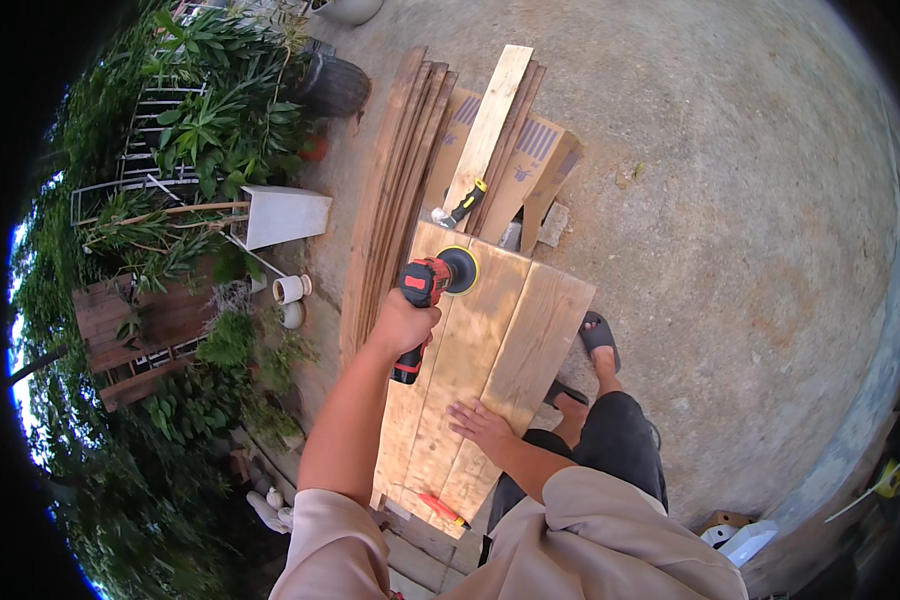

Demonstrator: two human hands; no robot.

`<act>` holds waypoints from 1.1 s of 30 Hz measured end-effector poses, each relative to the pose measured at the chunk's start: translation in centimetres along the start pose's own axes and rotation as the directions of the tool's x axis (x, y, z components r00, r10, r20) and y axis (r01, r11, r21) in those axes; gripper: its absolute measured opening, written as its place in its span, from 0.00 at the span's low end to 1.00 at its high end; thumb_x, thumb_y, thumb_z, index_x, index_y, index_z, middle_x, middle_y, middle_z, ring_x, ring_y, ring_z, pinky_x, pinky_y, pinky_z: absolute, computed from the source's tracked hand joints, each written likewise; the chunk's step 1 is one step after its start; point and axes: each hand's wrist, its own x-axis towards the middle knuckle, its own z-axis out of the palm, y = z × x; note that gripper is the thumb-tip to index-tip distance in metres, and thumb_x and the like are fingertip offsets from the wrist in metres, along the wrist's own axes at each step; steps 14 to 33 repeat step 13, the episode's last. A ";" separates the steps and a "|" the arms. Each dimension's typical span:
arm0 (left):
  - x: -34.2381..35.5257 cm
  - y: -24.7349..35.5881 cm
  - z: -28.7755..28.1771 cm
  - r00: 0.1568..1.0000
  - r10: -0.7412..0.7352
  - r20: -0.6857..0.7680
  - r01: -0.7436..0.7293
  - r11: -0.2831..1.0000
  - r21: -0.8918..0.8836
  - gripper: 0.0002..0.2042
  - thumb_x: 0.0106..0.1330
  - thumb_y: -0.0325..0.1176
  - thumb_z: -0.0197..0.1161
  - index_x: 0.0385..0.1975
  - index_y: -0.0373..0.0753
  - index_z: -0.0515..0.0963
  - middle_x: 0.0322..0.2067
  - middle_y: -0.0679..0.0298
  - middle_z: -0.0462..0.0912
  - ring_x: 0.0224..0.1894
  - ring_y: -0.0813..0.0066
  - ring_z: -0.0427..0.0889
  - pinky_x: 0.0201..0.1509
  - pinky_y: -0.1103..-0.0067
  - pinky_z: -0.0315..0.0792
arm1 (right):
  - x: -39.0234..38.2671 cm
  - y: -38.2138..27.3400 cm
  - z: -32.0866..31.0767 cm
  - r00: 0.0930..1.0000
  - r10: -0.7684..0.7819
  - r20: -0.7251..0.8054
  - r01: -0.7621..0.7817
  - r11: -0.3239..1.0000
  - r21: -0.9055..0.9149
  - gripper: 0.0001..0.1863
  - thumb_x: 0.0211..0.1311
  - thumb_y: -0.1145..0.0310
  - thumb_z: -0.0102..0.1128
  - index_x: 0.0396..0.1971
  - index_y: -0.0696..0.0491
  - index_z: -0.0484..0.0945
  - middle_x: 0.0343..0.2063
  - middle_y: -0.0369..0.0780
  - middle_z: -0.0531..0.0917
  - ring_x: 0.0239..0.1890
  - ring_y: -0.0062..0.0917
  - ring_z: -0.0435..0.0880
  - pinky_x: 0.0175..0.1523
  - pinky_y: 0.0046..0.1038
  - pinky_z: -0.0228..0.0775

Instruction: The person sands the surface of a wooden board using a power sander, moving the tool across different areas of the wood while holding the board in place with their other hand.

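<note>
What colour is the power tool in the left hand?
Red and black, its sanding disc yellow-rimmed; the power tool shows in the head view.

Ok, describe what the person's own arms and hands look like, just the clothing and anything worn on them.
Both arms are bare from the upper arm down. Short, loose, light beige sleeves cover only the shoulders and upper arms, the left sleeve and the right sleeve alike. The left hand and the right hand are ungloved. No watch, bracelet or ring can be made out on either wrist or hand.
</note>
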 end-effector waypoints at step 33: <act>-2.9 -5.7 -0.2 0.997 -0.079 0.016 0.080 0.997 -0.019 0.07 0.53 0.21 0.58 0.32 0.35 0.73 0.19 0.62 0.76 0.17 0.72 0.78 0.21 0.72 0.73 | 0.7 -0.1 0.8 0.999 -0.042 0.010 0.041 0.998 0.046 0.33 0.67 0.64 0.40 0.72 0.44 0.49 0.75 0.36 0.39 0.77 0.30 0.35 0.77 0.45 0.21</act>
